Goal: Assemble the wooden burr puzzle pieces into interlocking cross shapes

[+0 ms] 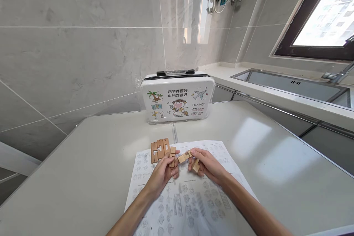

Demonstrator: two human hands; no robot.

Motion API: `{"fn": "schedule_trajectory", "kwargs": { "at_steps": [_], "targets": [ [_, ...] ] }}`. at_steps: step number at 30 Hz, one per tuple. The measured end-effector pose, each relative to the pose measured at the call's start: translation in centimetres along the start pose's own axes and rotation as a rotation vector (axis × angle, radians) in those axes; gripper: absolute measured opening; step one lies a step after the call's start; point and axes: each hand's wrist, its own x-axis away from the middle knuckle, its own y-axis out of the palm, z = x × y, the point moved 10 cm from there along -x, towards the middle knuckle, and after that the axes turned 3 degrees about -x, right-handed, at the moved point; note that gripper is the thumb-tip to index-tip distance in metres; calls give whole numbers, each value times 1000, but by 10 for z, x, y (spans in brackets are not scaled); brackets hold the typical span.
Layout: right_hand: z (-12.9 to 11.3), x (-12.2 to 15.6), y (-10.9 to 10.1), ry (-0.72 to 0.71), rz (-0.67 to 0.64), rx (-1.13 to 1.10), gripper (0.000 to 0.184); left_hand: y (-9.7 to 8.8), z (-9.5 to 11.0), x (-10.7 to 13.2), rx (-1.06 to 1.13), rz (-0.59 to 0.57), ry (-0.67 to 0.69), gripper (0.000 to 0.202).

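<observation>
My left hand is pinching a small block, and I cannot tell if it is one bit or two. My right hand is gripping a long block near one end, and its lower fingers are holding a short block too. My hands are sitting just beside each other over the paper; I cannot tell if my left fingers are touching the long block.

The short block could drop, I think, because one hand is doing two jobs. The long block could twist, since I am holding it near the end. My fingers are hiding bits of wood, so I could miss which way a side is facing. The paper could slide if my arms are rubbing it.

Just past my left hand, three boards with holes are lying over the paper's edge. They are getting in the way there, and my knuckles could bump them. Farther back on the table, a white case is standing up, blocking the way straight ahead. Off to the right, a sink is sitting below a window.
</observation>
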Motion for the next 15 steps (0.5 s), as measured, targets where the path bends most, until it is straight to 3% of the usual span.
{"fn": "schedule_trajectory", "kwargs": {
  "at_steps": [6, 12, 15],
  "targets": [
    [0, 2, 4, 1, -19, -3, 49, -5, 2, 2, -150, 68, 21, 37],
    [1, -3, -1, -43, -4, -57, 48, -5, 29, 15, -694, 252, 219, 34],
    [3, -3, -3, -59, 7, -48, 48, 7, 33, 21, -869, 243, 273, 31]
  ]
}}
